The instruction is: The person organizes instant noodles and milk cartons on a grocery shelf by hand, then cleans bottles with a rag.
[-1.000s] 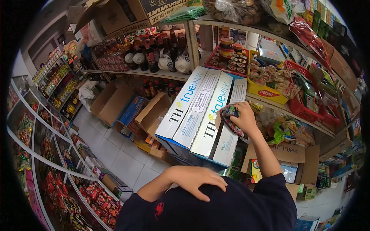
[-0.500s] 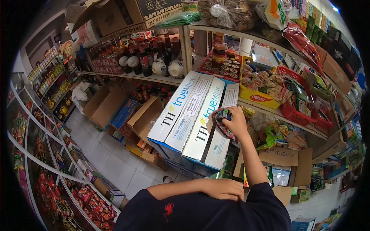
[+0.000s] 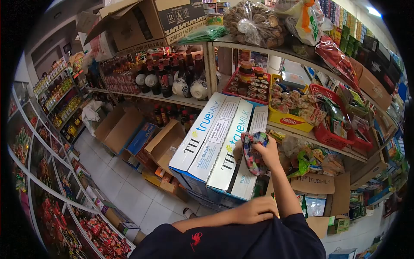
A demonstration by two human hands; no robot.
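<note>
My right hand (image 3: 268, 152) grips a crumpled, multicoloured patterned cloth (image 3: 253, 155) above the right edge of the white and blue milk cartons (image 3: 215, 138). The cloth hangs down from my fingers in a bunched loop. In front of my chest, my left hand (image 3: 255, 210) is bent with its fingers curled at the dark shirt near my right upper arm; a pinch of the shirt fabric (image 3: 276, 222) seems to lie at the fingertips.
Bottles (image 3: 166, 82) stand on the shelf behind. A yellow tray (image 3: 291, 121) and a red basket (image 3: 330, 134) hold packets at the right. Open cardboard boxes (image 3: 166, 140) are left of the cartons, and one (image 3: 340, 194) is at lower right.
The cloth now hangs lower and more spread out, and my right hand has turned and moved slightly down. My left hand has risen and its fingers have curled more. The view has shifted slightly.
</note>
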